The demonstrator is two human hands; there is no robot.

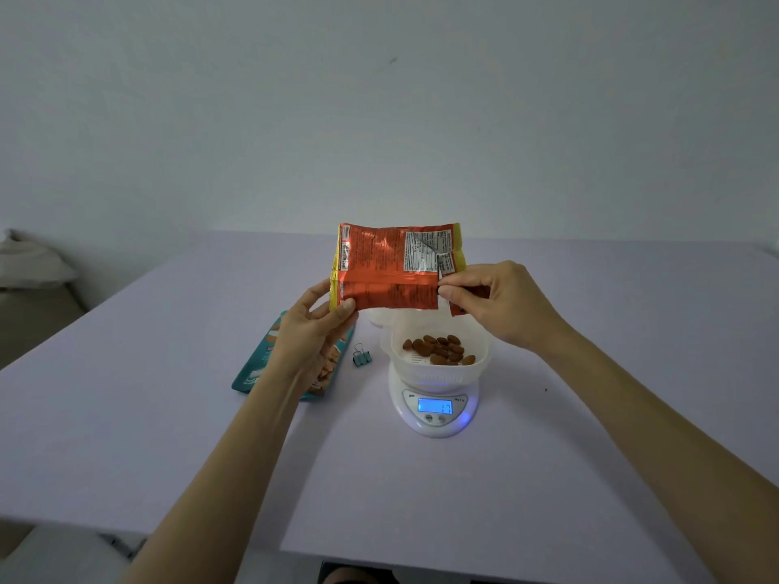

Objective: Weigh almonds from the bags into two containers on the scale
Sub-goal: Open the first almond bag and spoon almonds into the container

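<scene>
orange bag [388, 267]: glossy foil | container [438, 368]: white plastic | table [168, 436]: matt

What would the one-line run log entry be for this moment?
left hand: holds orange bag | right hand: tearing its edge | container on scale: some almonds | teal bag: on table

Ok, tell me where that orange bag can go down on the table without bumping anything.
Bare patches: the table right of the scale, and the wide stretch nearer you in front of it. Far left of the teal bag is also free. Crowded: between teal bag and scale, where the binder clip lies, and behind the almond container, where another container stands.
</scene>
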